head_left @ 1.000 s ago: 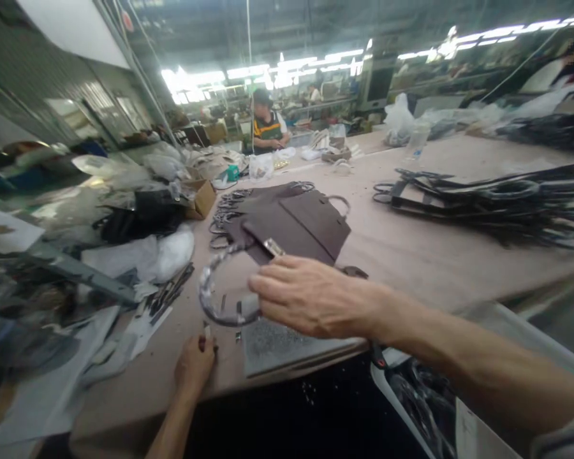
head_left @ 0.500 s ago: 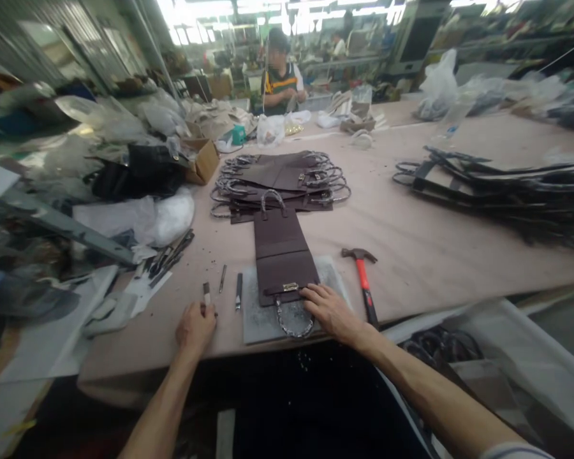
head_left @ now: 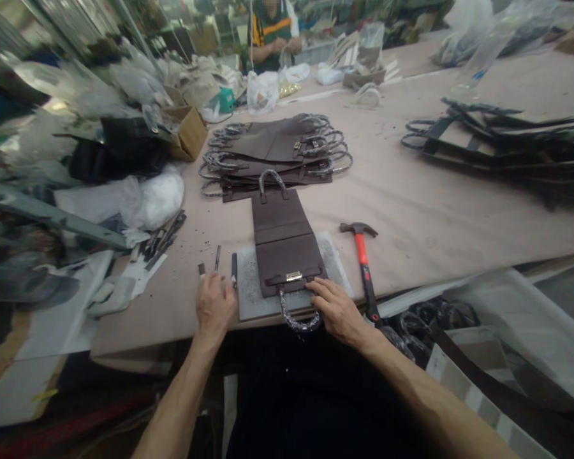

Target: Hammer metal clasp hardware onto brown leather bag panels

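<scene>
A dark brown bag panel (head_left: 287,226) lies on a grey-white board (head_left: 253,306) at the table's front edge. It has a gold metal clasp (head_left: 294,276) and plastic-wrapped handles at both ends; the near handle (head_left: 297,324) hangs towards me. My right hand (head_left: 337,312) rests its outstretched fingers on the panel's near right corner. On the left, my left hand (head_left: 215,307) has thumb and fingers apart, close to a thin metal rod (head_left: 218,256), a flat dark metal tool (head_left: 234,266) and a short flat tool (head_left: 201,269) partly hidden by its fingers.
A claw hammer (head_left: 366,271) with a red-black handle lies right of the board. Similar brown panels (head_left: 272,150) are stacked behind. More dark pieces (head_left: 502,146) pile up at right. Plastic bags and a carton (head_left: 189,132) crowd the left. A person (head_left: 273,38) sits across the table.
My left hand has moved right, from the short flat tool towards the rod and the flat dark tool. My right hand stays on the panel. The view has tilted down.
</scene>
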Available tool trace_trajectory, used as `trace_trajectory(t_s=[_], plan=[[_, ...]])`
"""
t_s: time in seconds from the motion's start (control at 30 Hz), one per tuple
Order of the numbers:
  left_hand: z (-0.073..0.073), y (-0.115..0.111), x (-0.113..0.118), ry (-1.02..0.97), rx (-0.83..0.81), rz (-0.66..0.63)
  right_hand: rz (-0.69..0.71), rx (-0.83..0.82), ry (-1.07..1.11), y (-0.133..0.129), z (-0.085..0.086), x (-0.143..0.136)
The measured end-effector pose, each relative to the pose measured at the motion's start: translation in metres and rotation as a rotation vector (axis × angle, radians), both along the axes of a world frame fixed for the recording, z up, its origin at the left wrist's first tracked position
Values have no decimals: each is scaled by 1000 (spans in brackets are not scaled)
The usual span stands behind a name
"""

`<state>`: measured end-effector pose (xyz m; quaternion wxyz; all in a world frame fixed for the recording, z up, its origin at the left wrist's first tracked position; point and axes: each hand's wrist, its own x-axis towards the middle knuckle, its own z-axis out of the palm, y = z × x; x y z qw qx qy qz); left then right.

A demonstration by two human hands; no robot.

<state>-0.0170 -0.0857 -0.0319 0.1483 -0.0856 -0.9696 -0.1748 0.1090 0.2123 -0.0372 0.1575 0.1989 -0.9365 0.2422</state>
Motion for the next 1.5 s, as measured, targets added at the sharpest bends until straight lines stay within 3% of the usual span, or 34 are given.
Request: trace_trajectory(t_s=[0.13, 0.27, 0.47, 0.7, 0.9, 1.03, 1.2, 1.33, 1.43, 1.5], plan=[[-7, 41, 19, -14, 152, -245, -16, -73, 73, 2, 8, -1], [-14, 57, 30, -28, 152, -332, 4, -43, 104, 13, 2, 6], [-14, 54, 35, -20, 111, -336, -49, 23, 69, 13, -15, 21], [-19, 56, 42, -13, 133, -366, -39, 23, 53, 0, -17, 27], [-29, 53, 47, 41, 127, -383, 41, -78, -9, 10, 5, 21], [-31, 54, 46, 65, 152, -386, -38, -220, 26, 11, 25, -1], [-25, 49, 42, 33, 256, -401, -22, -138, -12, -13, 26, -42], [-16, 20, 27, 125, 324, -269, 7, -68, -94, -29, 11, -62], [-5, -19, 5, 99, 252, -2, 15, -121, -84, -28, 2, -67], [4, -46, -11, -75, 169, 199, 25, -163, -65, -25, -2, -67]])
